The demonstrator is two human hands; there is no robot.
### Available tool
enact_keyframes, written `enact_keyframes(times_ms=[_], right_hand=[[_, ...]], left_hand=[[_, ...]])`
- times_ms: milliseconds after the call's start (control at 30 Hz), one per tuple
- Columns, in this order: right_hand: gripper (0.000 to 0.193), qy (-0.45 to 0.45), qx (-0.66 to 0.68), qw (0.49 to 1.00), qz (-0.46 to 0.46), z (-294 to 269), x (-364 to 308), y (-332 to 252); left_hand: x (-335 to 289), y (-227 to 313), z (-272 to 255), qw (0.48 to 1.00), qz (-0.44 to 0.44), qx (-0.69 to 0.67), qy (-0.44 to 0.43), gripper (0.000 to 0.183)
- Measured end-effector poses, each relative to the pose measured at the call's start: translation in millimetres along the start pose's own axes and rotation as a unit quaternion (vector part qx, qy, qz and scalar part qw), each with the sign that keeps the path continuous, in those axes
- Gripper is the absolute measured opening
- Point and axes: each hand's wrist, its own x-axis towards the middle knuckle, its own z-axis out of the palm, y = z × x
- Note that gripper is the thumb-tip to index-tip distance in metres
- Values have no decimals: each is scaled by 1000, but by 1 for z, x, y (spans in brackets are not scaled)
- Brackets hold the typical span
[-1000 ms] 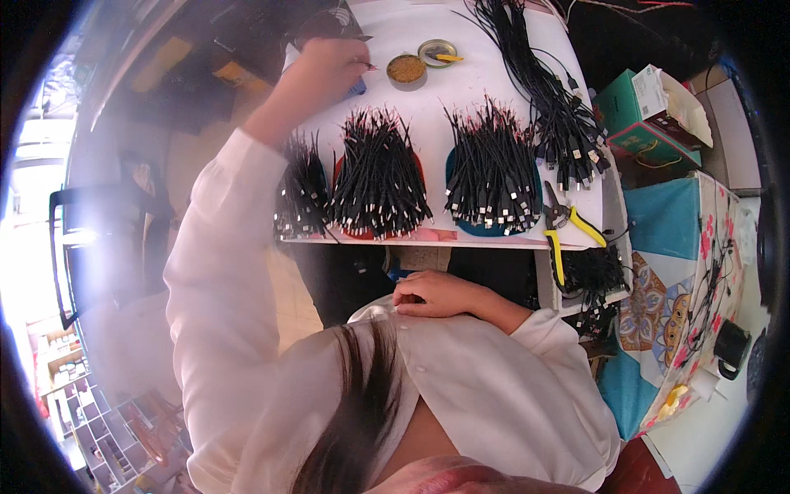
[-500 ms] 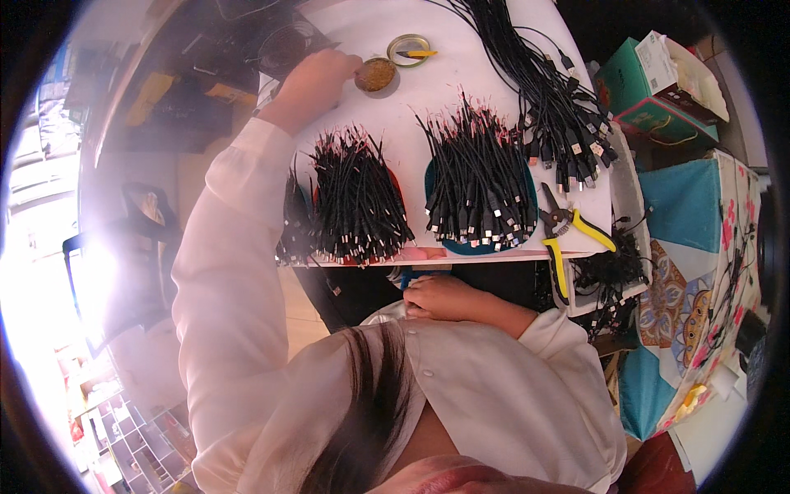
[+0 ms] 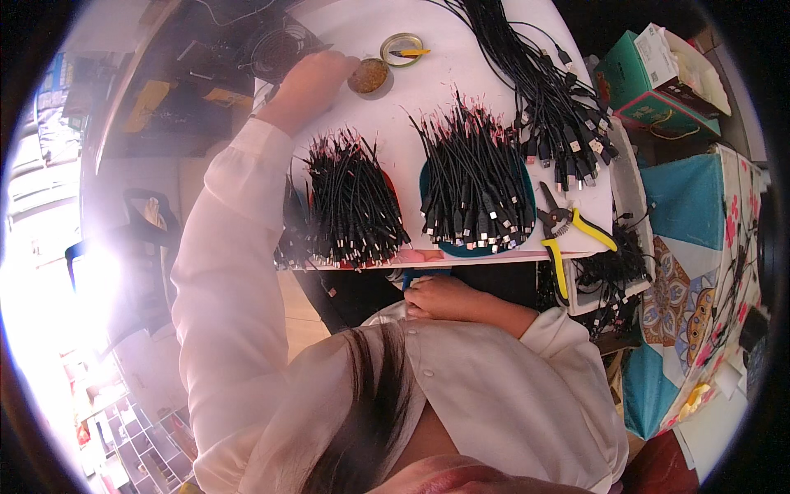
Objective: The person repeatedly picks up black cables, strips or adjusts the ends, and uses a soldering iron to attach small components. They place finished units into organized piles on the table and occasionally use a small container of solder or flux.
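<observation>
My left hand (image 3: pixel 315 86) reaches to the far left of the white table (image 3: pixel 448 62), its fingers closed together at the rim of a small round tin (image 3: pixel 369 78) of yellowish-brown stuff. Whatever those fingers hold is hidden. Beside the tin lies a round lid (image 3: pixel 403 45) with a small yellow-and-black tool (image 3: pixel 409 53) across it. My right hand (image 3: pixel 434 296) rests in my lap below the table edge, fingers curled next to something blue; their inside is hidden. Between my hands stand two bundles of short black cables, one in a red holder (image 3: pixel 395 193), one in a teal holder (image 3: pixel 425 185), with pinkish stripped ends up.
Yellow-handled wire strippers (image 3: pixel 559 230) overhang the near right table edge. Long black USB cables (image 3: pixel 559 115) spread at the far right. A white bin (image 3: pixel 634 177) of cables stands right of the table, a green box (image 3: pixel 625 78) beyond it. A dark coil (image 3: pixel 280 53) lies far left.
Both hands keep nearly the same places, the left still by the tin. The tabletop things appear shifted slightly left in the picture. No grasp or release is visible.
</observation>
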Motion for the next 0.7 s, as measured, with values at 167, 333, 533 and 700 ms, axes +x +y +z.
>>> enact_keyframes(times_ms=[167, 333, 533, 700], right_hand=[[25, -5, -5, 1000, 3, -2, 0, -1], [27, -5, -15, 1000, 10, -3, 0, -2], [25, -14, -44, 998, 42, -8, 0, -7], [23, 3, -55, 997, 62, -11, 0, -10]], left_hand=[[3, 0, 3, 1000, -4, -1, -16, 14], [5, 0, 7, 1000, 15, 6, 5, 15], [4, -3, 3, 1000, 19, -1, 16, 15], [-17, -17, -31, 999, -23, -11, 33, 14]])
